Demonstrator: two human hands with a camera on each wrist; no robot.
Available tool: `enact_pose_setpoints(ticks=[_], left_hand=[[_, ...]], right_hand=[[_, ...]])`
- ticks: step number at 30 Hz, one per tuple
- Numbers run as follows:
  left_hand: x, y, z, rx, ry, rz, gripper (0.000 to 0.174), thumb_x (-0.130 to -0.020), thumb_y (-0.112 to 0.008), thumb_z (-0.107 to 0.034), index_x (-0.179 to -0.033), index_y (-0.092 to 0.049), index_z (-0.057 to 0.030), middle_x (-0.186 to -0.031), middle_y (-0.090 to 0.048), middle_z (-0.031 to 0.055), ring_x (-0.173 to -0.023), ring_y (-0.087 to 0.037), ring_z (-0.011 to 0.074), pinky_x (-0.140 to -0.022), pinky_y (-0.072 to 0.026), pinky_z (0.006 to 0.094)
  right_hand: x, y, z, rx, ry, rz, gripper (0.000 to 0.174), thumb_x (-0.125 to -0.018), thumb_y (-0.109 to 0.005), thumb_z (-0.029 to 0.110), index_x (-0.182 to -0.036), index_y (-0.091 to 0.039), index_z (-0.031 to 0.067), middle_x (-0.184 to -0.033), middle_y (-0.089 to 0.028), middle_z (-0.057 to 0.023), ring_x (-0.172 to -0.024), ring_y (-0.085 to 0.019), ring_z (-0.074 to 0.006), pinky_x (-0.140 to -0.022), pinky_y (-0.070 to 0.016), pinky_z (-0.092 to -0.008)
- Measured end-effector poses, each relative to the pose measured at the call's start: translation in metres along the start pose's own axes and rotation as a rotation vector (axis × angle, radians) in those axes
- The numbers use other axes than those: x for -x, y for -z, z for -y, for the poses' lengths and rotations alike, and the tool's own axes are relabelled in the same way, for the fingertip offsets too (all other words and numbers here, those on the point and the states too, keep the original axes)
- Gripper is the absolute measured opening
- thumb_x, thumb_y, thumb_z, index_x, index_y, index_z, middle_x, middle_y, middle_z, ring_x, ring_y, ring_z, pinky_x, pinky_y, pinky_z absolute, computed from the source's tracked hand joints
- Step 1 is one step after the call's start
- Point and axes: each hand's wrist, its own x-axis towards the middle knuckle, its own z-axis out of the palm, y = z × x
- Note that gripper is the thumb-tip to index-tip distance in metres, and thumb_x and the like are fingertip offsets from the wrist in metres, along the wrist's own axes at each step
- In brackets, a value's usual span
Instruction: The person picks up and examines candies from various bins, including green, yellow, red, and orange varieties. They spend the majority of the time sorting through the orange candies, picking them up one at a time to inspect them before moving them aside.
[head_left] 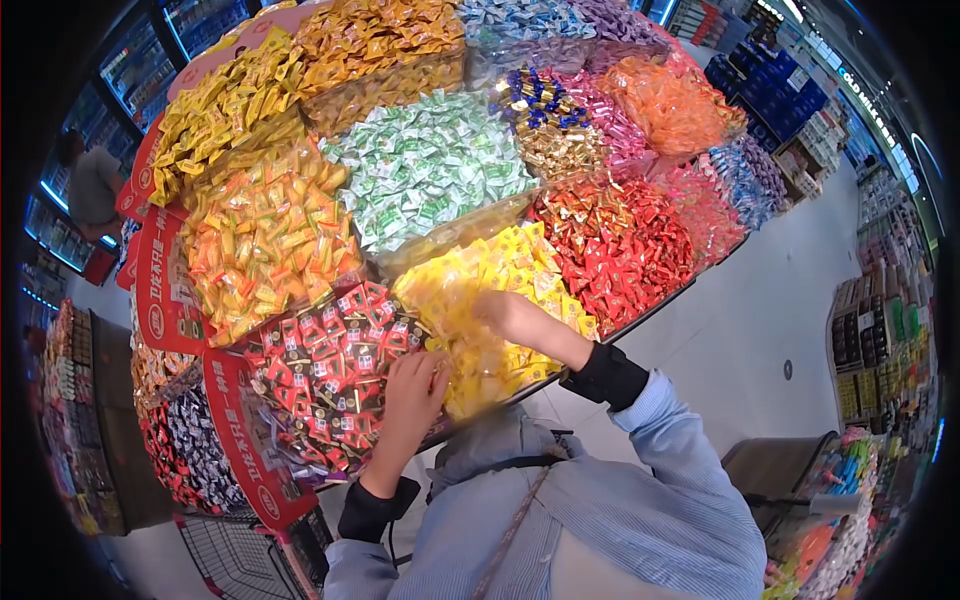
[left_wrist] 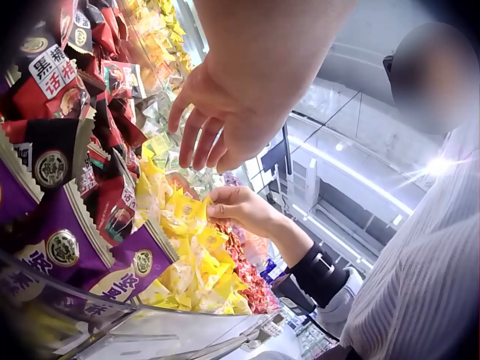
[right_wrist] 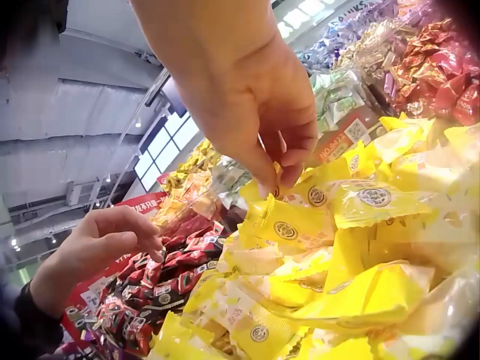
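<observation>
- While the right hand (right_wrist: 247, 94) pinches a yellow packet (left_wrist: 189, 214) between thumb and fingers, the grip seems to take in only the wrapper's edge; the slick film could slide free and drop the sweet back among its neighbours.
- The left hand (head_left: 408, 400) is open, its fingers loosely bent and holding nothing, near the red-and-black packets (head_left: 345, 365). Whether its fingertips touch any wrapper, I cannot tell.
- The pinched packet is in the compartment of yellow packets (head_left: 505, 275), at the top of the pile. Others overlap close around it, so a quick pull could drag them along or set the heap sliding.
- That heap reaches towards the dark front edge (head_left: 660, 303) of the display. A sideways sweep of the right wrist might push loose pieces over it and onto the floor (head_left: 785, 290).
- Red foil sweets (head_left: 630, 240) lie on one side of the yellow ones, the red-and-black packets on the other. A sweet let go too early near either boundary could end up in the wrong compartment.
- Purple packets (left_wrist: 64, 232) crowd the clear rim below the left hand; a careless brush of the left sleeve could tip one out.
</observation>
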Motion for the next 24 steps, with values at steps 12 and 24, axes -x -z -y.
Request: enact_pose_setpoints(ticks=[12, 24], left_hand=[[0.000, -0.016, 0.001, -0.049, -0.059, 0.063, 0.022, -0.073, -0.064, -0.011, -0.094, -0.058, -0.0047, -0.086, -0.056, 0.0091, -0.087, -0.053, 0.0259, -0.087, -0.0383, 0.0385], [-0.022, -0.017, -0.022, -0.058, -0.101, 0.115, 0.024, -0.074, -0.064, -0.012, -0.095, -0.058, -0.0047, -0.091, -0.057, 0.0096, -0.090, -0.052, 0.0273, -0.085, -0.0380, 0.0384]], right_hand=[[0.009, -0.008, -0.011, 0.092, -0.036, -0.086, 0.014, -0.080, -0.043, 0.009, -0.088, -0.047, -0.0018, -0.083, -0.051, -0.0192, -0.076, -0.052, -0.0368, -0.067, -0.0431, -0.0417], [0.016, 0.062, -0.017, 0.031, -0.264, -0.285, 0.013, -0.078, -0.052, 0.006, -0.089, -0.057, -0.0006, -0.086, -0.057, -0.0179, -0.085, -0.056, -0.0345, -0.074, -0.0452, -0.0392]])
